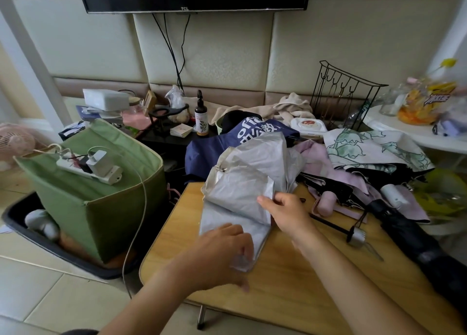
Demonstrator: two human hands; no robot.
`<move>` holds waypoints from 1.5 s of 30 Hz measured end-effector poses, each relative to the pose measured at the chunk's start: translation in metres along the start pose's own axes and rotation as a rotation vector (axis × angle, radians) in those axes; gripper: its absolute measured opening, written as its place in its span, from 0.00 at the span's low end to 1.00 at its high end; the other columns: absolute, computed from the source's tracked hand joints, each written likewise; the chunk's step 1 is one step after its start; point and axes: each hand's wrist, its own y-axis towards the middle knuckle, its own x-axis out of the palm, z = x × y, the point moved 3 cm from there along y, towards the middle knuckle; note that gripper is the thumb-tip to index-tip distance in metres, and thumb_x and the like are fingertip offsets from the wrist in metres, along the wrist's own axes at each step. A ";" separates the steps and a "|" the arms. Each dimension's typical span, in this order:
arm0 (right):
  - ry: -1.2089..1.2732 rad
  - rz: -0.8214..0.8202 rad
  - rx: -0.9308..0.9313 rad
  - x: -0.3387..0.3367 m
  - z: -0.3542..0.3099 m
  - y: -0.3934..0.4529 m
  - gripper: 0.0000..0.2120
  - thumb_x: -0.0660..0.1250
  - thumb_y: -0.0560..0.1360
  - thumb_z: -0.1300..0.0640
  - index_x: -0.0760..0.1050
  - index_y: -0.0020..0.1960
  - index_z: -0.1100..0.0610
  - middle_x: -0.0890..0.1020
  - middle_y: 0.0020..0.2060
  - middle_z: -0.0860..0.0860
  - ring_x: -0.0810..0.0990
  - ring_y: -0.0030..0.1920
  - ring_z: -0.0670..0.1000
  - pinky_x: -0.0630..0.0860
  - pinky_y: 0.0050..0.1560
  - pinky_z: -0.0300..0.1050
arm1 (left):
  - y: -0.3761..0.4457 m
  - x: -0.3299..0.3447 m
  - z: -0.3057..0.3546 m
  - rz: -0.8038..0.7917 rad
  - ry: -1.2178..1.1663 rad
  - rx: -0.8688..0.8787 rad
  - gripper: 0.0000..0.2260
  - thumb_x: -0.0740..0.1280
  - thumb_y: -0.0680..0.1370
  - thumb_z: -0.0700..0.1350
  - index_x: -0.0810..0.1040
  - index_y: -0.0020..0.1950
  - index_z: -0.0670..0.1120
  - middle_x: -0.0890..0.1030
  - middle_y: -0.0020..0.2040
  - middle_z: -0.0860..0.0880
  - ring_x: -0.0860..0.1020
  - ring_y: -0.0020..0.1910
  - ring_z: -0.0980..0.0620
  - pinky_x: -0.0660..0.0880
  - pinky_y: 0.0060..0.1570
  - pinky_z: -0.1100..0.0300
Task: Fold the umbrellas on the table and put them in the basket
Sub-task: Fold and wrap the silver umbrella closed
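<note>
Hands: both work the silver umbrella (242,183) on the near part of the tabletop (290,279).
Left hand (222,253): lies on the lower end of the silver canopy with fingers bent around the fabric near its bottom corner, holding it down and gathered.
Right hand (285,209): pinches the edge of a silver panel between thumb and fingers, at the right side of the bundle.
Silver umbrella: canopy collapsed into loose pleats but not rolled tight or strapped; I judge this fold about half done.
Black umbrella (404,228): lies to the right on the tabletop, collapsed, its fabric slack.
Pink umbrella (326,203): just beyond the right hand, handle toward the camera, canopy spread and crumpled.
Floral umbrella (374,150): farther back on the right, canopy lying open over the heap.
Navy umbrella (227,142): behind the silver one, printed fabric bunched.
Basket (101,208): green fabric bin to the left of the tabletop, standing in a dark tray; a power strip (88,167) rests across its open top, and no umbrella shows inside.
Progress: early, as I judge it; nothing is visibly binned, one fold is under way, and four umbrellas wait.
</note>
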 end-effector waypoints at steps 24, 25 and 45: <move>-0.410 -0.534 -0.264 0.003 -0.019 -0.024 0.16 0.65 0.77 0.33 0.80 0.45 0.45 0.80 0.44 0.49 0.80 0.46 0.51 0.76 0.48 0.54 | -0.002 -0.044 -0.018 0.578 -0.097 -0.118 0.03 0.74 0.75 0.50 0.83 0.47 0.56 0.79 0.43 0.60 0.77 0.41 0.59 0.73 0.38 0.60; -0.424 -0.534 -0.256 0.002 -0.018 -0.023 0.14 0.66 0.78 0.37 0.79 0.43 0.46 0.79 0.44 0.49 0.80 0.46 0.51 0.75 0.47 0.50 | -0.003 -0.047 -0.022 0.607 -0.117 -0.123 0.05 0.75 0.74 0.47 0.84 0.46 0.56 0.80 0.43 0.60 0.78 0.41 0.59 0.75 0.39 0.58; -0.506 -0.535 -0.397 -0.001 -0.033 -0.034 0.31 0.78 0.65 0.36 0.70 0.64 0.35 0.71 0.61 0.35 0.69 0.66 0.40 0.72 0.67 0.48 | -0.011 -0.041 -0.019 0.475 -0.149 -0.069 0.10 0.72 0.70 0.42 0.79 0.44 0.58 0.76 0.43 0.60 0.77 0.42 0.58 0.74 0.39 0.60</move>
